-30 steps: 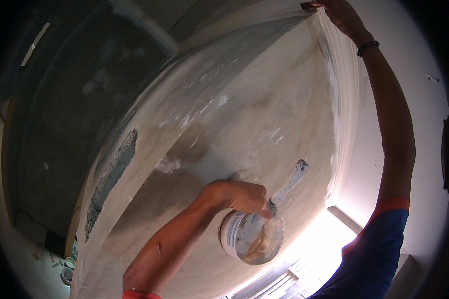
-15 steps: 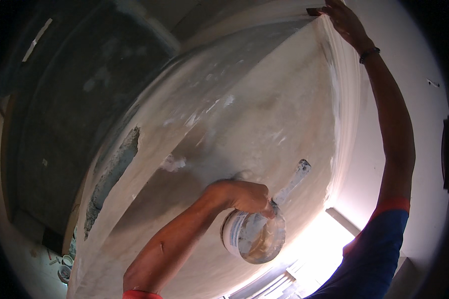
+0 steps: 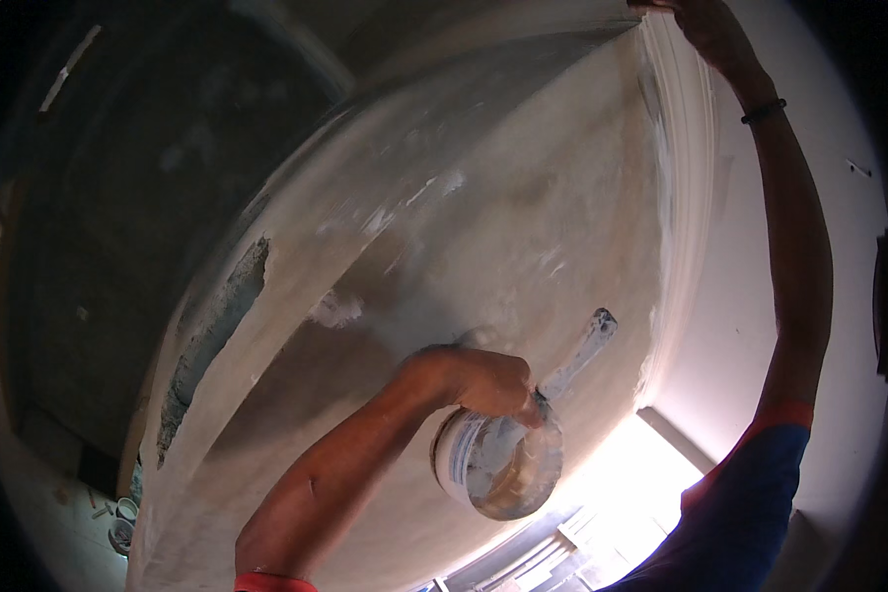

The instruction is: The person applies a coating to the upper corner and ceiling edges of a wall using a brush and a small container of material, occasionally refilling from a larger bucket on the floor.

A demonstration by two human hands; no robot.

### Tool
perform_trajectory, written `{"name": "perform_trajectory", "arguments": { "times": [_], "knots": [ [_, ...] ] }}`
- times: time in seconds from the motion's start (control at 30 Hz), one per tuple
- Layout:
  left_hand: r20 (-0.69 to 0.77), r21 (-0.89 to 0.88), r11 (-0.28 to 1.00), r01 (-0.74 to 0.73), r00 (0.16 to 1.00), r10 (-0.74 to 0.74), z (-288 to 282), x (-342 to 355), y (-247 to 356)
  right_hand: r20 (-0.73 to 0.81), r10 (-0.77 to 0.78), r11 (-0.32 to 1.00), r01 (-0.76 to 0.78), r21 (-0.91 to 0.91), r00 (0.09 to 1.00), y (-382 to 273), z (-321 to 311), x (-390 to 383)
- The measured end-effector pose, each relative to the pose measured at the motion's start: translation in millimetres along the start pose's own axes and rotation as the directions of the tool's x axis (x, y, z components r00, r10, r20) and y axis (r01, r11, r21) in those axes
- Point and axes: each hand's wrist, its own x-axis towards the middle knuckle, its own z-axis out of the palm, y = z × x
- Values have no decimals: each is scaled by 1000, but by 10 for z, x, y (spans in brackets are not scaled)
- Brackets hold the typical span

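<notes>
While left fingers (image 3: 534, 412) tight on tub (image 3: 450, 456), right hand (image 3: 708, 36) farther right than before, its grip unclear

Head camera: left one of a side-by-side pair worn on the head; wide fisheye, upright, unmirrored, dark around the rim.
Plastered wall (image 3: 543, 227): faced close up, filling the middle, its edges bowed by the lens.
Moulding (image 3: 689, 197): curving along the wall's right edge.
Left hand (image 3: 490, 383): near, below centre, forearm entering from the lower edge.
Right hand (image 3: 708, 32): farther up, cut by the top edge.
Floor (image 3: 64, 538): distant, lower left, past the wall's left edge.
</notes>
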Motion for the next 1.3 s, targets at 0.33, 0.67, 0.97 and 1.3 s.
{"name": "perform_trajectory", "arguments": {
  "times": [0.33, 0.67, 0.97, 1.3],
  "knots": [
    [2, -8, 1000, 6, 1000, -6, 29, 3, 29, -154, -122, 977, 92, -190, 980, -121, 47, 51],
    [-13, -26, 999, 36, 999, -36, 40, 31, -34, 71, 108, 957, -85, -279, 992, -284, 401, 240],
    [-39, -58, 997, 53, 998, -55, 68, 35, -113, 48, 292, 946, -296, 134, 955, -616, -37, 269],
    [-29, -34, 999, 43, 999, -44, 58, 9, -60, 168, 357, 933, -341, -117, 919, -629, -84, 301]
  ]
}}
